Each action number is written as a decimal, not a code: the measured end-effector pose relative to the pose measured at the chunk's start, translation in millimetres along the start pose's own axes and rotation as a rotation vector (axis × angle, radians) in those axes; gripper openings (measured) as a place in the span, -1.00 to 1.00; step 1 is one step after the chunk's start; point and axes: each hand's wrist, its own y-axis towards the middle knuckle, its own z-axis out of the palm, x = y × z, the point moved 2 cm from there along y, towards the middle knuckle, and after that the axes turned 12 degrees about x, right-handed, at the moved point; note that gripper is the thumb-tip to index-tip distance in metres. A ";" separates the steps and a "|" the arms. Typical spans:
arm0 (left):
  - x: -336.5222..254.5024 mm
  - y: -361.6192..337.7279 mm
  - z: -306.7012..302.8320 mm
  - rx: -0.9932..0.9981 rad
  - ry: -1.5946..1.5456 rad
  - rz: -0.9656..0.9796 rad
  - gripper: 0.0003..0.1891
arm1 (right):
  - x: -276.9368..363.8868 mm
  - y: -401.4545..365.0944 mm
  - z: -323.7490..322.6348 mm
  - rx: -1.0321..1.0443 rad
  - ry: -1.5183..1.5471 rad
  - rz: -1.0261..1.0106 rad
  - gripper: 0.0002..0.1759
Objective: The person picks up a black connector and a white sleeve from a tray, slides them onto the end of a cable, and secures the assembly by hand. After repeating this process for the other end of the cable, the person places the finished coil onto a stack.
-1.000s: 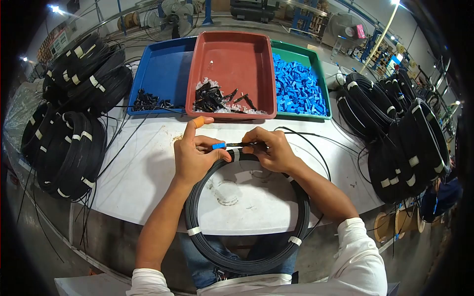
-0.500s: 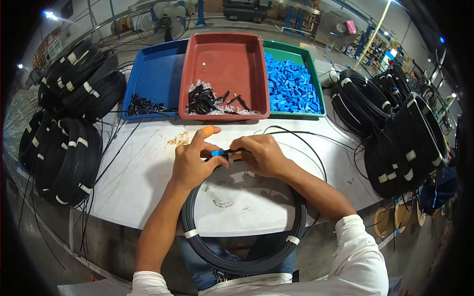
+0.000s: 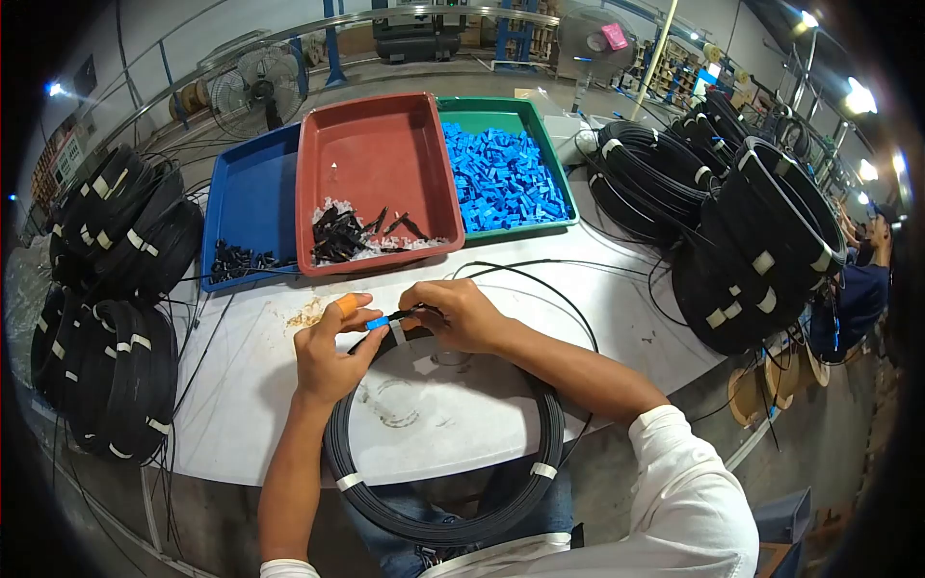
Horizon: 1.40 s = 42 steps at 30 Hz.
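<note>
My left hand [image 3: 330, 349], with an orange wrap on one finger, pinches a small blue connector piece [image 3: 377, 323]. Just to its right, my right hand [image 3: 462, 316] is closed on the black cable end [image 3: 403, 314] that meets the blue piece. Whether the two are fully joined is too small to tell. Below both hands, a coil of black cable [image 3: 554, 424] bound with white tape rests partly on the white table [image 3: 434, 448] and partly over my lap. A loose loop of cable runs out to the right of my right hand.
Behind my hands stand a blue tray [image 3: 255, 178] with small black parts, a red tray [image 3: 376, 144] with black and clear pieces, and a green tray [image 3: 568, 202] of blue pieces. Cable coils pile up left [image 3: 125, 376] and right [image 3: 761, 260]. Another person [image 3: 853, 299] is at far right.
My view has swung to the right, so the trays and coils appear shifted left. Both hands still hold the blue piece and cable end together, the piece now tilted upward to the right.
</note>
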 end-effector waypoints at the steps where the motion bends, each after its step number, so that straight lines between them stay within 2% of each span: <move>1: -1.3 1.2 -1.1 0.003 -0.002 0.000 -0.54 | -0.7 -0.2 0.0 -0.001 0.000 0.003 -0.76; 4: -7.0 2.7 -2.6 -0.058 -0.022 0.060 -0.52 | -1.8 -1.8 0.1 -0.037 -0.010 0.004 -0.77; 7: -0.2 -1.4 -1.0 0.007 0.032 0.053 -0.51 | -4.9 -3.8 0.9 -0.017 0.037 0.044 -0.79; 10: -1.1 -1.0 -0.7 0.001 0.063 0.040 -0.53 | -3.0 -2.7 0.0 -0.065 -0.071 -0.125 -0.78; 13: -5.4 0.1 0.9 0.026 0.189 0.125 -0.52 | -0.5 -4.1 -3.2 -0.070 -0.099 -0.150 -0.74; 22: -5.6 -2.3 3.7 0.084 -0.076 -0.103 -0.49 | -0.3 -5.9 -0.1 0.006 -0.058 -0.170 -0.69; 24: -5.6 -0.8 4.0 0.182 -0.060 -0.119 -0.45 | -1.6 -5.8 1.0 0.040 -0.006 -0.104 -0.75; 27: -0.5 -2.7 6.5 0.159 -0.089 -0.060 -0.45 | 3.2 -4.4 -1.6 0.055 0.057 -0.045 -0.76; 38: -6.4 1.2 3.3 0.176 -0.098 -0.077 -0.42 | 1.6 -1.6 4.9 0.068 0.006 -0.072 -0.74; 40: -1.2 1.0 4.0 0.170 -0.165 -0.154 -0.47 | 0.3 -0.7 5.1 0.053 0.038 -0.062 -0.72; 42: 4.1 2.8 6.4 0.124 -0.134 -0.138 -0.48 | -3.6 1.4 6.2 0.002 0.050 -0.068 -0.73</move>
